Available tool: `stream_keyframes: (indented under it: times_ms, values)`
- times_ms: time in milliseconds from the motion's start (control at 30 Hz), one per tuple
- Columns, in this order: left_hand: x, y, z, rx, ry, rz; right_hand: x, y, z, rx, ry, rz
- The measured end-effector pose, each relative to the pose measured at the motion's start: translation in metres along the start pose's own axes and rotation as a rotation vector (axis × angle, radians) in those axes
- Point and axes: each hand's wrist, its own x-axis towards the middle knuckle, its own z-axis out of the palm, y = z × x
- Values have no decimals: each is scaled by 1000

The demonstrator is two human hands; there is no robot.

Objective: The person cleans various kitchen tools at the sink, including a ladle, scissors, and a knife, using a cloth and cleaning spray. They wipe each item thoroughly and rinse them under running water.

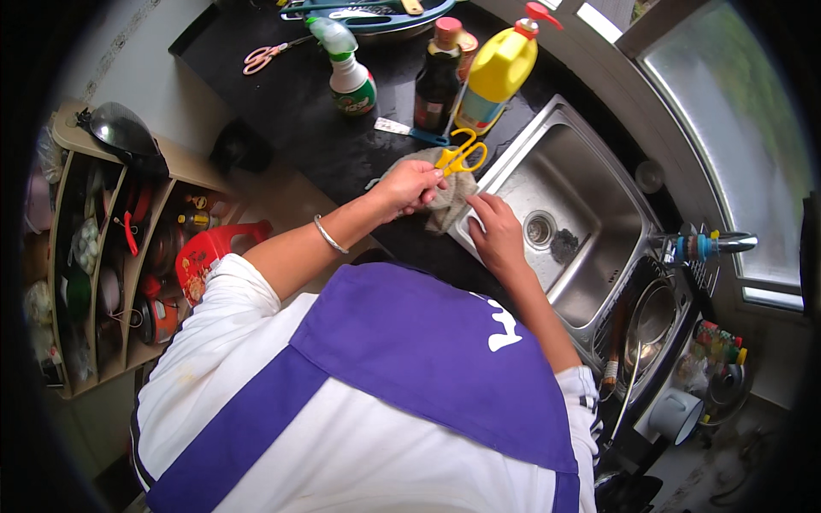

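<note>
My left hand (414, 187), with a silver bangle on the wrist, is closed around the blade end of a pair of scissors (463, 154). Their yellow handles point away from me, and the blades are hidden in the fist. Beneath that hand lies a crumpled beige-grey cloth (457, 195) on the black countertop (288, 122), beside the sink. Over the near left rim of the steel sink (593, 173) is my right hand (497, 231), thumb and forefinger apart, its fingertips at the cloth's edge. A blue-handled tool with a patterned sheath (410, 131) lies just beyond the cloth.
A spray bottle (353, 83), a dark sauce bottle (437, 83) and a yellow pump jug (497, 77) stand behind the cloth. Pink-handled scissors (260, 59) lie farther back. In the sink is a dark scrubber (564, 245); the faucet (718, 243) is at right, shelves (128, 256) at left.
</note>
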Motion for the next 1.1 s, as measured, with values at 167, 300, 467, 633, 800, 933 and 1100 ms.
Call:
stream_keyframes:
  times_ms: [167, 300, 467, 633, 800, 933, 1100]
  values:
    - [-15, 11, -41, 82, 26, -68, 41, -20, 60, -208, -35, -157]
    - [-16, 16, -63, 239, 68, -76, 46, -1, 65, 87, -20, 345]
    - [-4, 14, -66, 319, -8, -102, 64, -47, 47, 422, 328, 343]
    - [-8, 24, -53, 239, -186, -271, 56, -43, 64, -159, 326, 29]
    - [-27, 37, -77, 194, -277, -289, 19, 21, 51, 59, 542, 525]
    - [-34, 45, -79, 140, -142, -230, 33, 14, 42, 953, 732, 785]
    - [-42, 36, -54, 142, -38, -27, 26, -10, 47, 205, 97, 486]
